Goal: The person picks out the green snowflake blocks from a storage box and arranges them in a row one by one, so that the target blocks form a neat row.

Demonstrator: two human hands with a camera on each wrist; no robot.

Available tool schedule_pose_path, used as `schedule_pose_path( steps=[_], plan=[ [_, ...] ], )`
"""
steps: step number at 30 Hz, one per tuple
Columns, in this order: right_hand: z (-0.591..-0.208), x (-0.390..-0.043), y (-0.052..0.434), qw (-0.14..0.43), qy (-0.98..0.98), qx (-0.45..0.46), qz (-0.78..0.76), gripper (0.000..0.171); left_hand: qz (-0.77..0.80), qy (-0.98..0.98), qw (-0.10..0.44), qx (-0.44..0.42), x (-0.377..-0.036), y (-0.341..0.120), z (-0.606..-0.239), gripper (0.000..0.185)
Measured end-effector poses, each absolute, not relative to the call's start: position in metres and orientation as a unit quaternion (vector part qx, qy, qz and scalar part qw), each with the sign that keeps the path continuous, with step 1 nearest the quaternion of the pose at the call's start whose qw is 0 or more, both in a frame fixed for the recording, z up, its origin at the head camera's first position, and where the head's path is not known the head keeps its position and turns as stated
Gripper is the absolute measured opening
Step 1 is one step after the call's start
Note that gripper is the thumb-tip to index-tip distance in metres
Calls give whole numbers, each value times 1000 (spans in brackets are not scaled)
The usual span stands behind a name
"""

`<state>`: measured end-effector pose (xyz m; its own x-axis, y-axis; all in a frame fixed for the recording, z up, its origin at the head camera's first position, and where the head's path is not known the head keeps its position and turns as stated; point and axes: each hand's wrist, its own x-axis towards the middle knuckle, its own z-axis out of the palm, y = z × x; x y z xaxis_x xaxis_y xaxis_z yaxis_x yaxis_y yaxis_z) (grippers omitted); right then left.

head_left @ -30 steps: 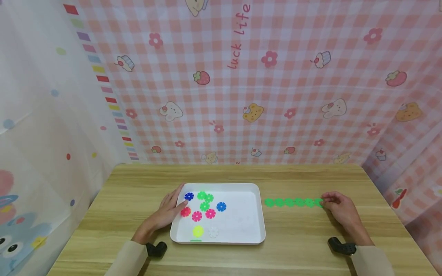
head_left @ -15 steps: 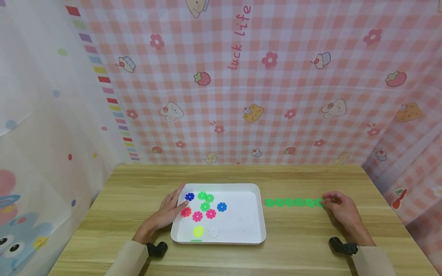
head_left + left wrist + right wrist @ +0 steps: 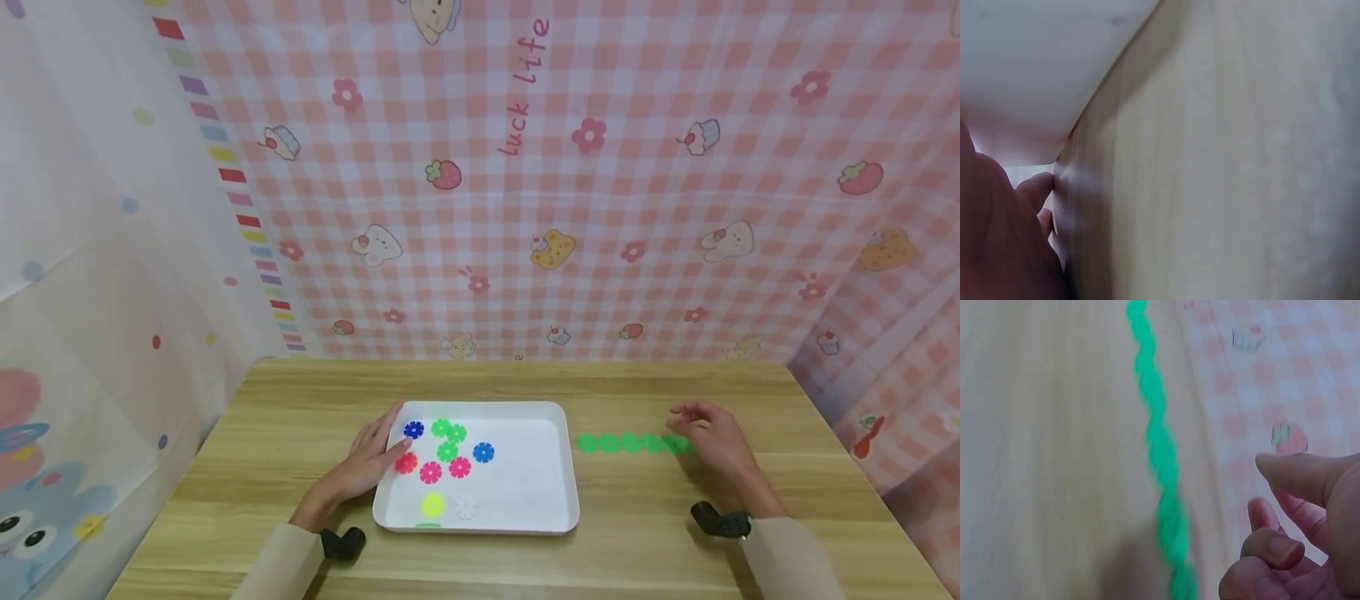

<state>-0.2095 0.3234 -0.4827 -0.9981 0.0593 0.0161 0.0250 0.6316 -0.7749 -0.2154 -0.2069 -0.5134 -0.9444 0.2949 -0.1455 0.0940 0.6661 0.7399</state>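
Note:
My left hand (image 3: 365,462) holds the left side of a white tray (image 3: 528,500), thumb over the rim and fingers along the outer wall. In the left wrist view, its fingers (image 3: 1036,189) lie by the tray's wall at the tabletop. Right of the tray, a straight row of green snowflake-shaped plastic discs (image 3: 630,442) lies on the table. Over the row's right end is my right hand (image 3: 716,437), which hides part of it. The right wrist view shows its fingers (image 3: 1272,547) loosely bent, holding nothing, apart from the green row.
Loose discs lie in the tray: dark blue (image 3: 413,430), blue (image 3: 483,452), several green (image 3: 447,452), several pink-red (image 3: 431,472), one yellow (image 3: 432,505) and one whitish (image 3: 466,507). The wooden table (image 3: 637,550) meets a checked pink cloth (image 3: 480,208) behind.
My right hand has let go of the right end of the green row and moved left and slightly up above it. The left hand stays on the tray. The head view has shifted slightly.

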Motion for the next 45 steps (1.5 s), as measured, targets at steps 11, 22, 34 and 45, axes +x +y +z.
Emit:
schedule_pose_path(
  steps=[11,22,34,45],
  plan=[
    [-449,-232,245,-35,-858,77,506,28,391,905,128,108,-215,-206,-513,71],
    [-441,-248,164,-108,-858,167,473,10,386,907,128,104,-216,-206,-514,72],
    [-461,-250,103,-185,-844,200,463,16,386,907,132,107,-213,-205,-509,71],
    [-489,-250,63,-182,-851,182,459,17,387,906,129,108,-213,-205,-510,71]
  ],
)
